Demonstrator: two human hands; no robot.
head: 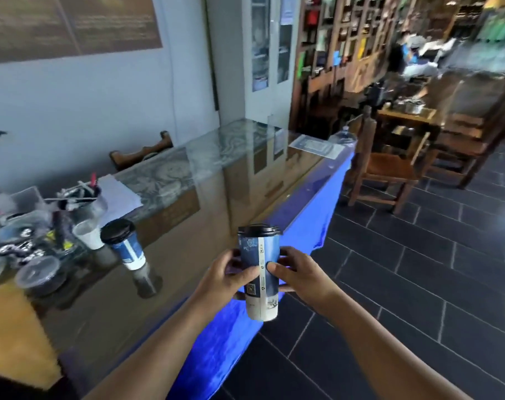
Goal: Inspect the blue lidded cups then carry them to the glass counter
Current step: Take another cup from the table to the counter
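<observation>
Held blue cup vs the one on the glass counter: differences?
The held black-lidded blue paper cup is in the air, gripped by the left hand and right hand; the standing black-lidded blue paper cup rests untouched on the glass counter. The held cup is by the counter's blue-draped edge; the standing cup sits beside a clear plastic cup. Shared: blue walls, white bases, black lids.

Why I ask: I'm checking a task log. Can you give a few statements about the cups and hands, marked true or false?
1. The left hand and the right hand both grip the held cup. True.
2. The held cup has no lid. False: a black lid is on it.
3. A second cup stands on the glass counter. True.
4. The held cup rests on the glass counter. False: it is held in the air, touching no surface.
</observation>
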